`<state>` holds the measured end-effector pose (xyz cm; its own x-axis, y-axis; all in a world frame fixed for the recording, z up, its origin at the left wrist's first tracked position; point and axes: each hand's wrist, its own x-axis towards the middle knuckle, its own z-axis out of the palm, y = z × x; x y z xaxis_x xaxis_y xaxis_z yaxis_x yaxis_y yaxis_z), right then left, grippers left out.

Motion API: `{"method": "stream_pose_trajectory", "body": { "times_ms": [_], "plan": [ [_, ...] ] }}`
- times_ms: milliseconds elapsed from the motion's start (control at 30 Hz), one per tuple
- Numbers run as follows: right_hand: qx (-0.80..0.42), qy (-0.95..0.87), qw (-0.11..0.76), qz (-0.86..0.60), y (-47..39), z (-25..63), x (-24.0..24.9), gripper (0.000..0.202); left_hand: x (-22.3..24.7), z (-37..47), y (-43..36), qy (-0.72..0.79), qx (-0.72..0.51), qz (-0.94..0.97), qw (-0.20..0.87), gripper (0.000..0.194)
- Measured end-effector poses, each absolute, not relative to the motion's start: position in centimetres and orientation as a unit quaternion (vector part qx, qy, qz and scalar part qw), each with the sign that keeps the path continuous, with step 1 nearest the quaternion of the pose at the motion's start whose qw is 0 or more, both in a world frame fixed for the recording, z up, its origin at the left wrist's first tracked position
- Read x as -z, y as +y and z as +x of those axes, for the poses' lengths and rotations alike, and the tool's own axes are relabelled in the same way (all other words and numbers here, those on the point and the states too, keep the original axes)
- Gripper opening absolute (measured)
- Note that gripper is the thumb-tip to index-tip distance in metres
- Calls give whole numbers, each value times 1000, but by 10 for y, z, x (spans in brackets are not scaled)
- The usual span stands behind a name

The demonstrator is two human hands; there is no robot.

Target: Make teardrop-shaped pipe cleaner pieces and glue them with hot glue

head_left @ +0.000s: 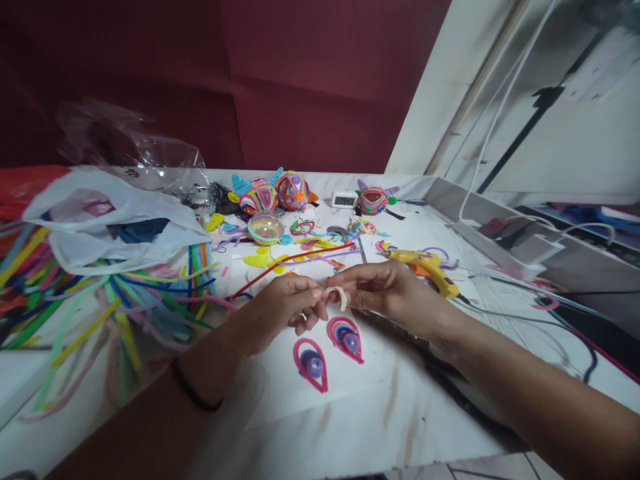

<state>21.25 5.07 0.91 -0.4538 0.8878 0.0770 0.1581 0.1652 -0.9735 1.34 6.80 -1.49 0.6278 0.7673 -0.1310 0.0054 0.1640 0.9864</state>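
Note:
Between my two hands is a short, pale, curved piece of pipe cleaner [343, 298]. The fingers of my left hand [293, 300] pinch its left end. On the other side, my right hand [385, 293] grips it between thumb and fingers. Just below lie two teardrop shapes of pink pipe cleaner on a white sheet: the left teardrop [311, 365] and the right teardrop [346, 339]. Each holds blue curves and a purple round centre; the right one also shows a pale pink arc.
Bundles of coloured pipe cleaners [95, 307] and a white plastic bag [120, 200] fill the left. A yellow glue gun [430, 270] lies beyond my right hand. Decorated balls [293, 191], a small digital clock [345, 199] and a clear bowl [265, 230] stand behind.

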Motion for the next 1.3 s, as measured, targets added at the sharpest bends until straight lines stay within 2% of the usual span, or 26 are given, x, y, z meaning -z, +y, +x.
{"method": "stream_pose_trajectory", "body": {
  "times_ms": [133,333,400,533,700,800,1200,1300],
  "plan": [
    [-459,-698,383,-395,53,205,-16,21,15,16,68,343,-271,592,677,23],
    [-388,-746,350,-413,59,202,-23,19,6,16,69,406,-403,636,518,30],
    [-358,-760,336,-426,59,202,-23,13,2,14,65,405,-411,705,411,26],
    [-308,-775,316,-453,55,201,-26,10,0,14,58,396,-400,816,132,11],
    [-302,-763,314,-478,48,196,-30,11,3,16,55,396,-270,876,-54,25],
    [-321,-748,328,-479,47,195,-30,13,2,17,53,398,-235,881,-101,27],
    [-373,-703,364,-484,38,205,-26,11,-3,22,40,315,-254,879,-252,25],
    [-390,-693,362,-487,36,204,-27,9,-1,20,35,292,-287,879,-246,20]
  ]
}}
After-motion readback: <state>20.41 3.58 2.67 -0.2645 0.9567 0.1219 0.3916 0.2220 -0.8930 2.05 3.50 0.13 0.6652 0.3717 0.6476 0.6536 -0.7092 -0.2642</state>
